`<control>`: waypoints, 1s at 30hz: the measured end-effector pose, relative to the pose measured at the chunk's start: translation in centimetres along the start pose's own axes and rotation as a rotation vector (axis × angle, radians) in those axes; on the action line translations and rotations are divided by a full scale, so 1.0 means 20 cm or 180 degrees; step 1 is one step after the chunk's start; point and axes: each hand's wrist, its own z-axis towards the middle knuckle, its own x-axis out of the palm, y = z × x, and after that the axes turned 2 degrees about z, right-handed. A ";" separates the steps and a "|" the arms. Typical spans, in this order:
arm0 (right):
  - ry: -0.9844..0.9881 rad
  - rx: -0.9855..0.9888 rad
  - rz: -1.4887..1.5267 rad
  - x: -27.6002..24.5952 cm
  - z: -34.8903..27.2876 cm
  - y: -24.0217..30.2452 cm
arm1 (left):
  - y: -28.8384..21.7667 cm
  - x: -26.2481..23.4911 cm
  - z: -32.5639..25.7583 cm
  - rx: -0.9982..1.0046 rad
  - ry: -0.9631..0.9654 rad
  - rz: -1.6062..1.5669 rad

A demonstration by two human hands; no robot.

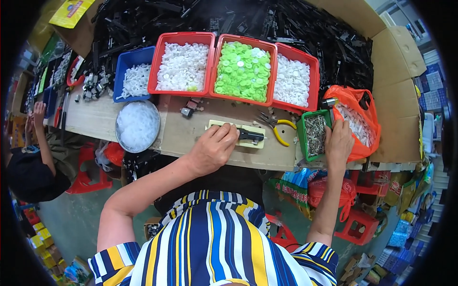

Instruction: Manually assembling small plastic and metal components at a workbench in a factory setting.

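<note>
My left hand [215, 147] is closed, thumb and fingers pressed over a black elongated plastic part [251, 135]. That part lies on a cream-coloured rectangular block [258, 144] on the worktable, and my fingers hide its left end. My right hand [339, 143] rests at the right rim of a small green bin [302, 137] with small metal pins [315, 137] in it. Its thumb lies near the pins and its fingers are apart, with nothing visible in them. Yellow-handled pliers [282, 129] lie between the block and the bin.
Red bins [213, 71] of white and green plastic pieces and a blue bin [118, 76] line the back. A bowl [159, 125] sits left, an orange bag [374, 117] right. Black parts [238, 21] heap behind. Another person [36, 167] is at far left.
</note>
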 end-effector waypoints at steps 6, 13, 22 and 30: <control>0.0137 -0.0100 0.0307 0.06 0.01 -0.15 | -0.01 0.01 -0.01 -0.0007 -0.0050 0.0017; -0.0725 -0.0505 0.0824 -0.09 -0.01 -0.12 | -0.01 0.00 0.01 0.0121 -0.0165 0.0172; -0.0496 -0.0929 0.2730 -0.31 -0.25 0.39 | -0.01 0.01 0.02 0.0174 -0.0242 0.0175; -0.0518 -0.1297 0.1388 -0.13 -0.35 0.46 | -0.03 0.01 -0.01 0.0070 -0.0039 0.0066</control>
